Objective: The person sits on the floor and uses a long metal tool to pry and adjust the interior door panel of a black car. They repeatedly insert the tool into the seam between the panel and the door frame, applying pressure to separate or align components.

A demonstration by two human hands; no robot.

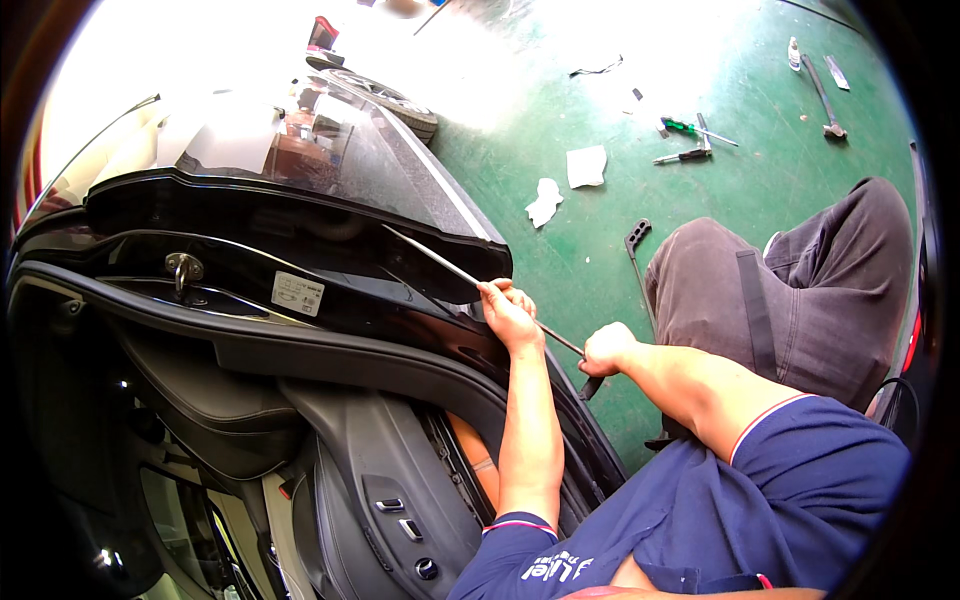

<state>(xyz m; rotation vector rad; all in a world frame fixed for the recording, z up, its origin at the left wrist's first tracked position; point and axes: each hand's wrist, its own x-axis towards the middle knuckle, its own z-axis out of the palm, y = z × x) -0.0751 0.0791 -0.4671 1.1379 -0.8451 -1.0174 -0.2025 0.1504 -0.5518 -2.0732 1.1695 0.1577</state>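
A long thin metal rod (pixel 435 258) slants down from the body of a black car (pixel 350 215) toward me. Its far tip reaches along the dark panel edge; whether it goes into a gap I cannot tell. My left hand (pixel 512 312) is closed around the rod near the panel's corner. Farther down, my right hand (pixel 608 350) grips the rod's lower end, where a dark handle (pixel 591 387) sticks out below the fist. Both hands are beside the open doorway, above its black rubber seal (pixel 390 345).
A black seat (pixel 360 480) and a metal latch loop (pixel 182 270) are on the left. On the green floor lie a black-handled rod (pixel 637 236), a green screwdriver (pixel 690 127), a hammer (pixel 825 105), a small bottle (pixel 794 55) and white paper (pixel 587 167). A wheel (pixel 400 105) stands beyond.
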